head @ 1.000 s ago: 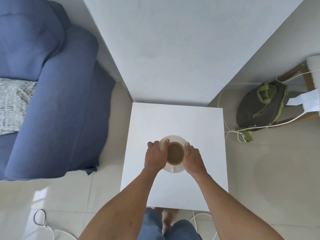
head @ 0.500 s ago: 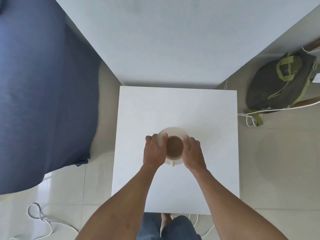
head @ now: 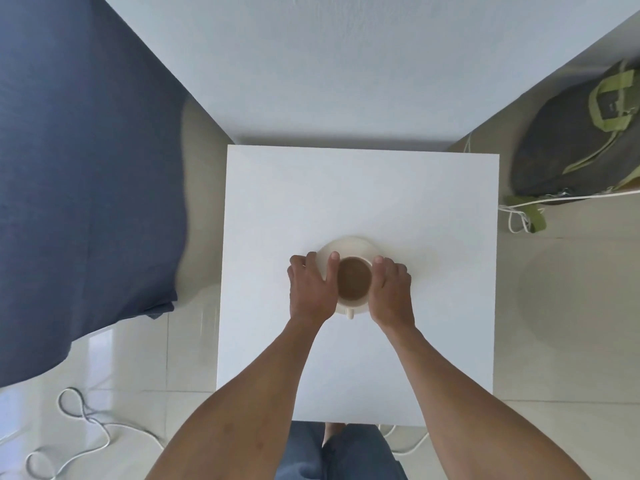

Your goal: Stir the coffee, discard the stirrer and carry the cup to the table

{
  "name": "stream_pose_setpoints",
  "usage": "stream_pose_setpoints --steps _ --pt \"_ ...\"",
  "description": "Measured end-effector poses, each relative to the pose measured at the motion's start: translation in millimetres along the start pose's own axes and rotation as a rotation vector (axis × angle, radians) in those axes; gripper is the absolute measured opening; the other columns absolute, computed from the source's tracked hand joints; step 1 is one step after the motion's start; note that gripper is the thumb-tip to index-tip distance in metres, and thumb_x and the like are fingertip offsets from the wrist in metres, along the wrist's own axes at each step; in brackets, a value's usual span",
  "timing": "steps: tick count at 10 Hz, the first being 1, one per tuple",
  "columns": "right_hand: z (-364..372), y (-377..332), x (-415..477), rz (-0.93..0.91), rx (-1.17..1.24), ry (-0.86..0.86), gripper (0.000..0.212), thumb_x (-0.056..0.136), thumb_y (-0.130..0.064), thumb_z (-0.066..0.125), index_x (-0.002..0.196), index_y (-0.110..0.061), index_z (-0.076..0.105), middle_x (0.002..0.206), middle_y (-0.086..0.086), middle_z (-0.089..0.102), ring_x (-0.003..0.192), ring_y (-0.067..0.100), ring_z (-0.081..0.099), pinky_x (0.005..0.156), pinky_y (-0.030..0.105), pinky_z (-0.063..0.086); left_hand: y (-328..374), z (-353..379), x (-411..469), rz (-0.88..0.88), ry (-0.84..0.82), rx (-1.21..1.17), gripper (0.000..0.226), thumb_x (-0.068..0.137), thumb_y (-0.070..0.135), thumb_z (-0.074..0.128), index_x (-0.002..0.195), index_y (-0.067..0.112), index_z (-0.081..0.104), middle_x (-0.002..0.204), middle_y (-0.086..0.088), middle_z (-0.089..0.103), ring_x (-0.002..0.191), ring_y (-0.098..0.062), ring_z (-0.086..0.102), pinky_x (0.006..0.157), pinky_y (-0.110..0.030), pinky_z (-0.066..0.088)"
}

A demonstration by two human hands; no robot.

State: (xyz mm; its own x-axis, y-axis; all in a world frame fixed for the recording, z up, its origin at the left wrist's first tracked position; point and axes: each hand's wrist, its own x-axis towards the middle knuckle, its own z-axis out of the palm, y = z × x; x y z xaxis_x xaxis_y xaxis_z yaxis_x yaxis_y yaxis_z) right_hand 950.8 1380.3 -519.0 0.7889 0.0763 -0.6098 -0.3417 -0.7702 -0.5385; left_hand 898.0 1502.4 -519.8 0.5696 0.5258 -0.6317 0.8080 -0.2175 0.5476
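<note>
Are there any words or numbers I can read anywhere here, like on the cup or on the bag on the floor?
None can be read.
Backpack: a small dark patch on the green strap near the top seems to carry a tiny mark, too small and blurred to read.
Cup of coffee, saucer and white table: plain, no writing or numbers.

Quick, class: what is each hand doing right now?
Left hand: closed on the saucer beside the cup.
Right hand: closed on the saucer's other side.
</note>
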Motion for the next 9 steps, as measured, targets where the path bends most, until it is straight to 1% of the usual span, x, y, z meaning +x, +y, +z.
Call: stream_pose_setpoints --steps 1,2,3,4,5,6,7,8,9 --pt "1 2 1 -0.021 -0.007 0.016 0.061 0.092 -0.056 0.012 0.109 -0.014 0.053 0.119 0.008 0.05 0.116 0.025 0.036 0.1 0.041 0.034 -1 4 -1 0.018 0.064 0.058 0.056 0.095 0.057 0.033 0.123 0.013 0.052 0.121 -0.009 0.043 0.114 -0.027 0.041 0.093 -0.036 0.038" --pt "2 5 3 -0.035 -0.022 0.02 0.06 0.094 -0.055 0.014 0.113 -0.013 0.053 0.121 0.009 0.049 0.116 0.026 0.037 0.099 0.04 0.035 -3 4 -1 0.036 0.055 0.048 0.059 0.095 0.059 0.032 0.124 0.011 0.052 0.12 -0.008 0.043 0.113 -0.025 0.039 0.094 -0.035 0.036" --pt "3 5 3 -0.042 -0.006 0.036 0.055 0.098 -0.05 0.019 0.113 -0.011 0.055 0.124 0.008 0.043 0.119 0.026 0.038 0.099 0.038 0.037 -4 4 0 0.038 0.038 0.023 0.069 0.09 0.066 0.027 0.125 0.012 0.051 0.118 -0.004 0.04 0.114 -0.023 0.037 0.09 -0.029 0.03" --pt "2 5 3 -0.021 0.016 0.017 0.054 0.098 -0.05 0.02 0.114 -0.012 0.055 0.126 0.006 0.041 0.122 0.024 0.036 0.095 0.033 0.034 -3 6 0 0.024 0.047 0.019 0.077 0.086 0.071 0.023 0.128 0.012 0.05 0.12 -0.004 0.04 0.116 -0.022 0.037 0.089 -0.029 0.03" --pt "-2 5 5 0.001 0.048 -0.029 0.055 0.098 -0.051 0.019 0.12 -0.015 0.054 0.129 0.008 0.043 0.126 0.023 0.031 0.095 0.031 0.029 0 6 -2 0.005 0.053 0.026 0.071 0.093 0.064 0.027 0.135 0.011 0.046 0.125 -0.006 0.042 0.121 -0.024 0.037 0.096 -0.034 0.034" --pt "-8 3 3 0.021 0.084 -0.051 0.055 0.099 -0.052 0.018 0.124 -0.014 0.05 0.133 0.01 0.041 0.13 0.026 0.03 0.101 0.038 0.03 4 2 -6 0.012 0.051 0.026 0.066 0.099 0.057 0.028 0.145 0.01 0.035 0.135 -0.01 0.041 0.128 -0.028 0.035 0.106 -0.042 0.032" --pt "-19 3 -9 0.023 0.08 -0.057 0.06 0.098 -0.055 0.016 0.132 -0.015 0.045 0.138 0.01 0.038 0.132 0.026 0.028 0.105 0.044 0.03 9 -7 -18 0.006 0.053 -0.021 0.068 0.1 0.056 0.023 0.15 0.011 0.028 0.142 -0.011 0.038 0.134 -0.028 0.031 0.109 -0.043 0.027" --pt "-31 9 -26 -0.018 0.04 -0.065 0.068 0.095 -0.06 0.013 0.132 -0.012 0.044 0.138 0.01 0.039 0.131 0.026 0.028 0.108 0.046 0.031 13 -13 -35 0.038 0.081 -0.028 0.066 0.1 0.056 0.022 0.15 0.013 0.029 0.144 -0.01 0.038 0.135 -0.027 0.031 0.109 -0.043 0.025" --pt "-44 11 -48 -0.056 0.032 -0.064 0.074 0.091 -0.064 0.011 0.13 -0.011 0.046 0.132 0.011 0.042 0.127 0.027 0.031 0.106 0.045 0.032 17 -18 -57 0.076 0.061 -0.016 0.062 0.101 0.055 0.021 0.146 0.014 0.035 0.141 -0.009 0.04 0.132 -0.027 0.034 0.108 -0.043 0.026"
